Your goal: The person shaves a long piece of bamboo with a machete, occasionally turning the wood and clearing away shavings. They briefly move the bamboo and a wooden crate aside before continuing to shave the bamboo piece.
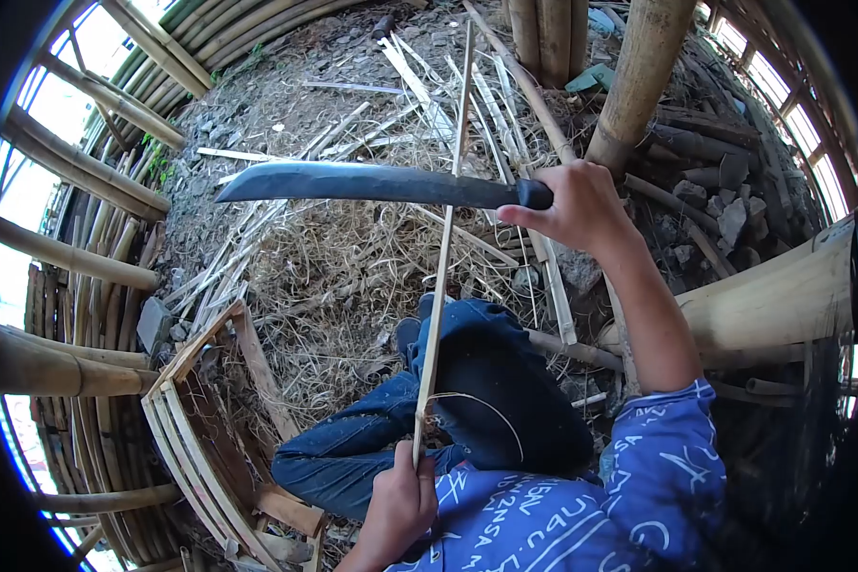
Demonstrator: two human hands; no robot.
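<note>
My right hand is closed round the dark handle of a machete, whose long blade points left across the view. The blade crosses a thin bamboo strip and seems to touch it. Low in the view, my left hand grips the near end of that strip, which runs upright past my bent knee. A fine curled shaving hangs off the strip near my left hand. Under the blade, the ground is covered with a heap of shavings.
Split bamboo strips lie scattered ahead. To the left stands a wooden crate. Thick bamboo poles rise at the upper right, near broken stones. Bamboo railings line the left side. My jeans-clad legs are folded below.
</note>
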